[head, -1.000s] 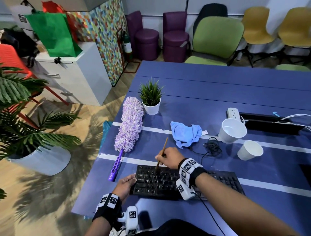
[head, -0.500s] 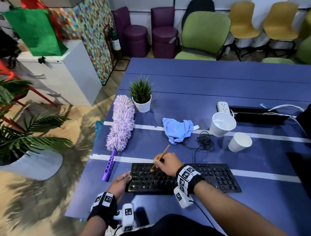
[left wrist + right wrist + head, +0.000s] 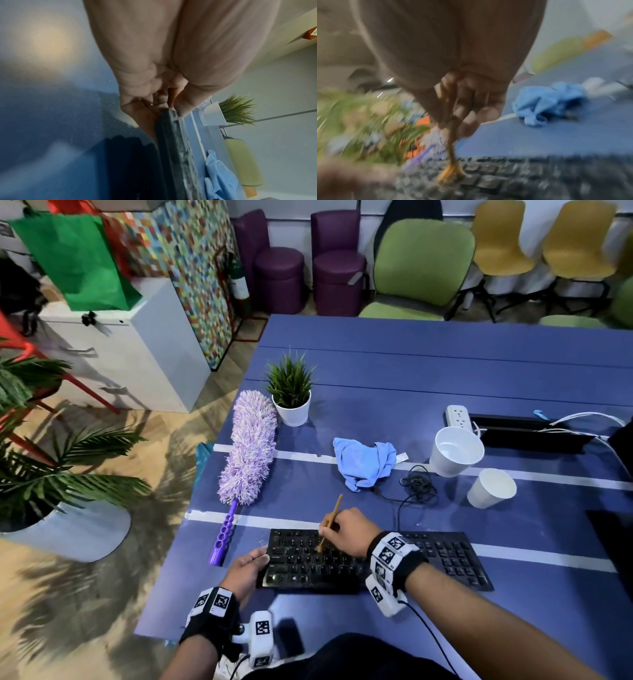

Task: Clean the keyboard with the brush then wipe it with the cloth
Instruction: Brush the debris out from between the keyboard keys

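Right hand (image 3: pixel 346 530) pinching a thin wooden-handled brush (image 3: pixel 331 518) between thumb and curled fingers, handle leaning up and away from the wrist. Brush bristles (image 3: pixel 451 172) splaying against the keys of the flat black computer keyboard (image 3: pixel 445 556), in the upper rows of its left half; right wrist view heavily blurred, but bristle contact with the keys showing.

Left hand (image 3: pixel 245 571) gripping the keyboard's left end, thumb (image 3: pixel 186 106) lying on the top edge and fingers curling under it, in the left wrist view. Keyboard lying flat on the blue table (image 3: pixel 445 364), directly under the right hand, its right half extending past the right wrist.

Crumpled light-blue cloth (image 3: pixel 364 462) lying on the table beyond the right hand, apart from the keyboard, touched by neither hand. Coiled black cable (image 3: pixel 418 486) lying just to the right of the cloth, running back toward the keyboard.

Fluffy lilac duster with a purple plastic handle (image 3: pixel 251 450) lying beyond the left hand, handle end near the keyboard's left corner but not touching. Small green plant in a white pot (image 3: pixel 293 402) standing beyond the duster's head. Two white paper cups sitting beyond and right of the right hand: larger one (image 3: pixel 455 451) farther, smaller one (image 3: pixel 491 487) nearer and tilted. White power strip (image 3: pixel 460 416) lying past the larger cup.
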`<state>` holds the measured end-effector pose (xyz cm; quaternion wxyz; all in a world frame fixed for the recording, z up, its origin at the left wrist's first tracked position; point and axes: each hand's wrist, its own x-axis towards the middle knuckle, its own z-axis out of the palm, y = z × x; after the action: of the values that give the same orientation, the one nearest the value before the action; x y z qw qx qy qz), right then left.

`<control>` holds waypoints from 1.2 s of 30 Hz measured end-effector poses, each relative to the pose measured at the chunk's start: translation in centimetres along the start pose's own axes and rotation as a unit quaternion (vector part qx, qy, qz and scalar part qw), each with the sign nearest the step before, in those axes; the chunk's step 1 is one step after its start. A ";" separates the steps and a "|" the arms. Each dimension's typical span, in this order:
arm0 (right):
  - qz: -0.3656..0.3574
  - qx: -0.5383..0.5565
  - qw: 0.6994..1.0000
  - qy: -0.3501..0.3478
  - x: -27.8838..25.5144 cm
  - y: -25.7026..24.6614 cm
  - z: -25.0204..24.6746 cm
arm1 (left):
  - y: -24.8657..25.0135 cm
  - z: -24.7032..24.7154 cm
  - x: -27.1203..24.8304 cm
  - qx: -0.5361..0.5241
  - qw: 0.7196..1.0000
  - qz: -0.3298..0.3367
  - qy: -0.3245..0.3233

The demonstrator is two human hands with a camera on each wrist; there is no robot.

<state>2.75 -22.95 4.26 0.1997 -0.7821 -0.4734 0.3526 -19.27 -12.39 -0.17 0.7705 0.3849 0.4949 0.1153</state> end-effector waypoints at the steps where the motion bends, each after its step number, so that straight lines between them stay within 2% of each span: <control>1: 0.000 -0.025 0.999 0.028 0.2 0.1 0.0 | 0.0 0.1 -0.1 0.001 1.000 -0.002 -0.002; 3: 0.018 -0.016 0.999 0.046 0.5 0.2 -0.4 | 0.3 0.3 -0.4 0.002 1.000 -0.003 -0.014; 5: 0.011 0.037 0.999 0.010 0.6 -0.1 -0.3 | 0.5 0.4 -0.5 0.005 1.000 -0.002 -0.015; 7: -0.009 0.036 0.999 -0.022 0.4 -1.1 0.0 | 0.6 0.3 -0.3 0.010 1.000 -0.004 -0.010; 10: -0.004 0.011 1.000 0.016 0.6 -1.5 0.2 | 0.6 0.2 -0.1 0.010 1.000 -0.007 -0.001; 12: -0.003 0.045 0.999 0.026 1.1 -1.5 -0.1 | 0.6 0.2 -0.1 0.008 1.000 -0.007 -0.001; 14: -0.013 0.067 0.997 -0.022 0.9 -1.9 -0.4 | 0.6 0.1 -0.2 0.013 1.000 -0.007 -0.002; 16: -0.016 0.012 0.998 -0.052 0.8 -1.9 -0.3 | 0.7 0.2 -0.2 0.016 1.000 -0.008 -0.004; 18: 0.007 -0.046 0.999 0.002 0.9 -1.1 -0.6 | 0.7 0.2 -0.3 0.018 1.000 -0.006 -0.008; 20: 0.018 -0.007 0.998 0.063 0.9 -0.3 -1.4 | 0.7 0.4 -0.4 0.014 1.000 -0.003 -0.013; 22: 0.003 0.052 0.998 0.046 0.5 0.3 -1.8 | 0.7 0.4 -0.4 0.012 1.000 -0.001 -0.014; 24: -0.010 0.014 1.000 -0.011 -0.4 0.5 -1.7 | 0.7 0.4 -0.3 0.007 1.000 -0.001 -0.016; 25: -0.006 -0.017 1.000 -0.006 -0.6 1.1 -1.4 | 0.6 0.4 -0.3 0.006 1.000 -0.002 -0.016; 26: -0.006 -0.051 0.998 0.038 -0.9 1.9 -1.3 | 0.6 0.4 -0.2 0.006 1.000 -0.002 -0.019; 28: 0.012 -0.032 0.993 0.111 -1.4 3.1 -1.5 | 0.6 0.4 -0.2 0.001 1.000 -0.002 -0.022; 30: 0.023 0.059 0.994 0.085 -1.9 3.6 -2.1 | 0.6 0.3 -0.1 0.003 1.000 -0.002 -0.021; 31: 0.027 0.083 0.995 0.043 -2.4 3.3 -2.3 | 0.6 0.2 0.0 0.003 1.000 -0.002 -0.019; 33: 0.018 0.062 0.998 -0.001 -3.0 3.2 -2.2 | 0.6 0.3 0.0 0.003 1.000 -0.002 -0.018; 34: 0.020 0.030 0.999 0.004 -3.0 3.7 -1.9 | 0.5 0.3 0.0 0.006 1.000 -0.002 -0.018; 36: 0.048 -0.026 0.996 0.067 -3.0 4.4 -1.9 | 0.5 0.4 -0.1 0.007 1.000 -0.001 -0.017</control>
<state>5.86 -27.62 3.78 0.1932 -0.8309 -0.4296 0.2960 -18.86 -12.28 0.31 0.7762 0.3922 0.4825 0.1045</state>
